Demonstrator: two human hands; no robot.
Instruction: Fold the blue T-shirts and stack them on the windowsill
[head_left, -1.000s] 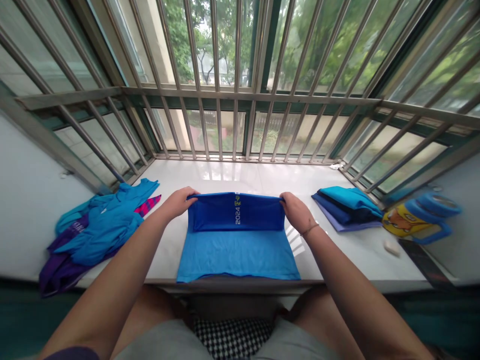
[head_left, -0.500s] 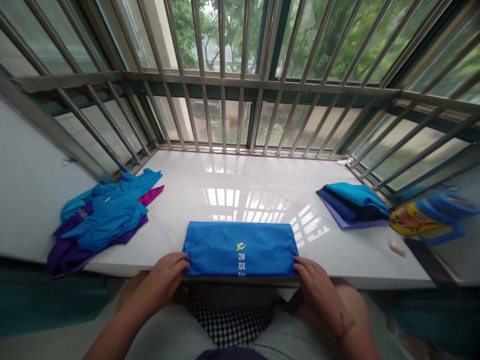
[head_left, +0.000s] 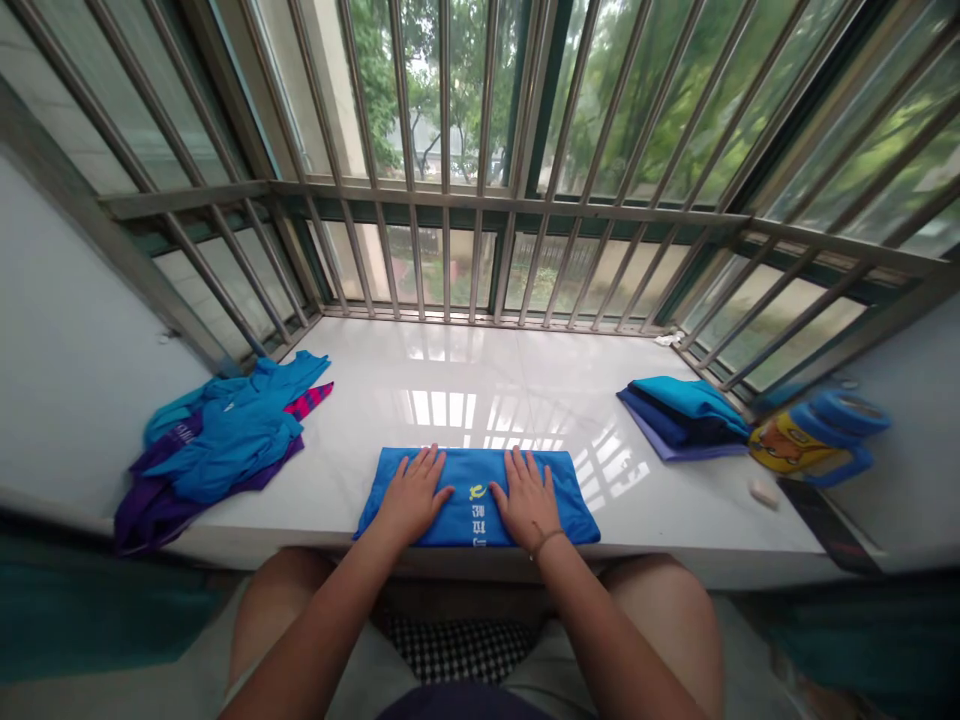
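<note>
A blue shirt-like cloth [head_left: 471, 470], folded into a wide rectangle with a yellow emblem and white lettering, lies at the front edge of the white sill [head_left: 360, 400]. My left hand [head_left: 411, 492] rests flat on its left half, fingers outstretched toward the window. On the right half my right hand [head_left: 527, 498] lies palm down, its fingers spread. The emblem shows between the two hands. Neither hand grips the fabric; parts of it are covered by them.
To the left is a loose heap of blue and purple clothes [head_left: 225, 440]. Folded garments [head_left: 682, 415] are stacked at the right, beside a yellow and blue bottle [head_left: 802, 440]. A dark phone-like slab [head_left: 825, 525] and a small pale lump [head_left: 763, 492] lie near. Metal bars [head_left: 480, 215] line the window.
Both hands have let go of the cloth's side edges and moved inward onto its top, fingers now stretched flat. The camera view has shifted slightly.
</note>
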